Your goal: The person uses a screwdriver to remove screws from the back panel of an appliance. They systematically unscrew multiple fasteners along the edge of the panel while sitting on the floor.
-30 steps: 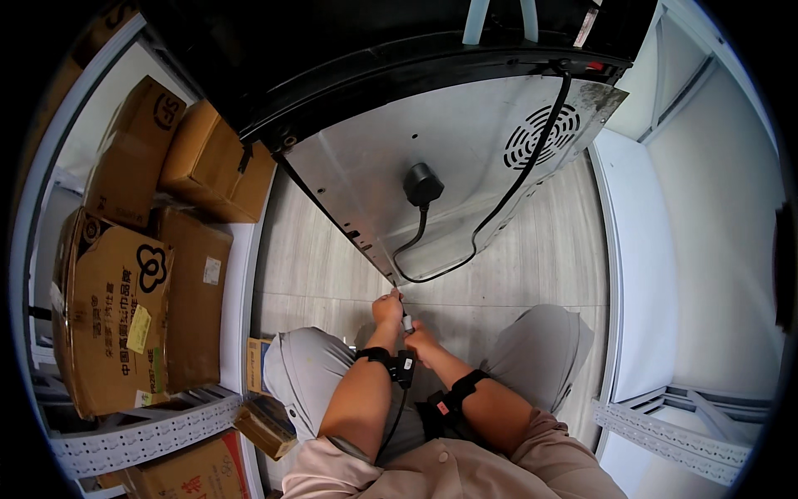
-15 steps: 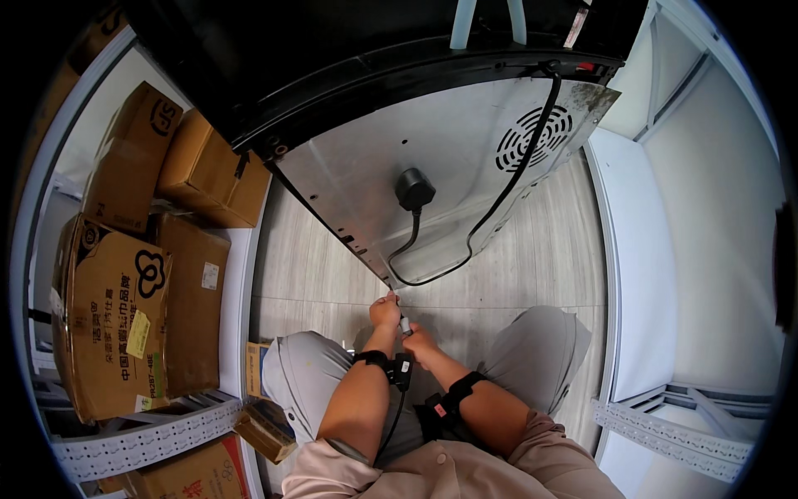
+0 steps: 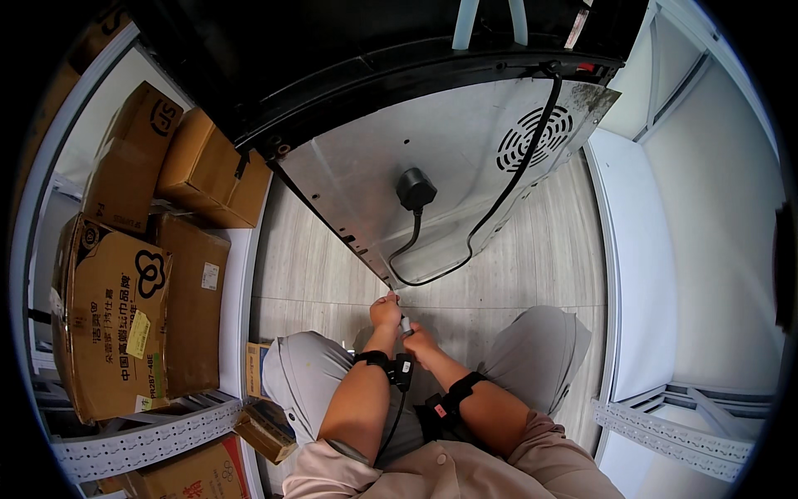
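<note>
A black appliance (image 3: 349, 75) has its silver metal back panel (image 3: 357, 183) turned toward me. My left hand (image 3: 385, 311) is closed at the panel's lower corner, the fingers pinched around something too small to make out. Just behind it, my right hand (image 3: 421, 342) grips a slim tool with a light grey handle (image 3: 406, 325), possibly a screwdriver. The tool's front end is hidden by the left hand. On the panel, a black plug (image 3: 415, 190) sits with its black cord (image 3: 470, 241) looping down and up the right side.
Cardboard boxes (image 3: 116, 320) fill the metal shelf (image 3: 145, 441) on my left. A white shelf unit (image 3: 636, 274) stands to the right. Two pale blue tubes (image 3: 490, 23) hang at the appliance's top. My knees (image 3: 536, 353) flank my hands above the tiled floor (image 3: 549, 241).
</note>
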Motion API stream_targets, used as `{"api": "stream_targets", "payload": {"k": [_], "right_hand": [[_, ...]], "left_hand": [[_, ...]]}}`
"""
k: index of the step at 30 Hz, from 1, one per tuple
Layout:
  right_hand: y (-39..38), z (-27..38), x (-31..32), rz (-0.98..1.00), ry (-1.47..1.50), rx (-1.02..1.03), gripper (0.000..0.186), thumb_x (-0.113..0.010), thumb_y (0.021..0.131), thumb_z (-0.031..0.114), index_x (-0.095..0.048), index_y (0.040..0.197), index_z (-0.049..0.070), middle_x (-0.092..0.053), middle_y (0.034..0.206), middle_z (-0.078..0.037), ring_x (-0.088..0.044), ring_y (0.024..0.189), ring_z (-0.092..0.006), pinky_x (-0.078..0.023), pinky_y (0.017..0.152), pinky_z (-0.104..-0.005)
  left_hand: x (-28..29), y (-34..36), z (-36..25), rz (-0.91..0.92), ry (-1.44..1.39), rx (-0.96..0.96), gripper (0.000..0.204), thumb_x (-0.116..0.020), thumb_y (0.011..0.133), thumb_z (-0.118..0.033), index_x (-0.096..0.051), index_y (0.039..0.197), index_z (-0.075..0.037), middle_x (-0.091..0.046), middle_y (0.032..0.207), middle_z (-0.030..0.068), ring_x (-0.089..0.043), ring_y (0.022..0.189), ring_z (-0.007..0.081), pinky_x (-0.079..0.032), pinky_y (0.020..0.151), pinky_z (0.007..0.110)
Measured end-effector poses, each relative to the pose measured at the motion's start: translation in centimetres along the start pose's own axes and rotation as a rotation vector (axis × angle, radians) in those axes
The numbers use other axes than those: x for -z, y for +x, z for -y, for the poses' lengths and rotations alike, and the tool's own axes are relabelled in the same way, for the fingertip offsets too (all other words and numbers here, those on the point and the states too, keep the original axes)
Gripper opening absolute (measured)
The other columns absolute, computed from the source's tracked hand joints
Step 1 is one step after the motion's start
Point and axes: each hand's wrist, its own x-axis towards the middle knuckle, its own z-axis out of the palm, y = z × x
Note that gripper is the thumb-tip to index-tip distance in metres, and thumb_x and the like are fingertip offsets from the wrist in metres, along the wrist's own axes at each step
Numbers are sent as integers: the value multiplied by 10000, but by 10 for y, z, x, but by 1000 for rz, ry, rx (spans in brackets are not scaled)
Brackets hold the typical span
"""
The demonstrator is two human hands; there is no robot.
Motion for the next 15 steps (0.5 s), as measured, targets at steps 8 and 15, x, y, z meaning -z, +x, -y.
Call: {"api": "stream_targets", "payload": {"k": [8, 15], "right_hand": [[-18, 21, 7, 18, 111, -78, 189, -493, 830, 82, -558, 1004, 118, -478, 559, -28, -417, 394, -152, -245, 340, -336], [-3, 8, 5, 32, 143, -115, 179, -476, 834, 111, -540, 994, 158, -440, 559, -1, -378, 384, -140, -214, 342, -332]], "left_hand": [[-3, 2, 3, -10, -23, -7, 295, -617, 905, -269, -675, 738, -32, -613, 639, 49, -555, 597, 161, -431, 582, 319], [-5, 0, 2, -14, -12, -28, 298, -625, 901, -266, -666, 734, -24, -615, 637, 54, -551, 579, 159, -436, 566, 324]]}}
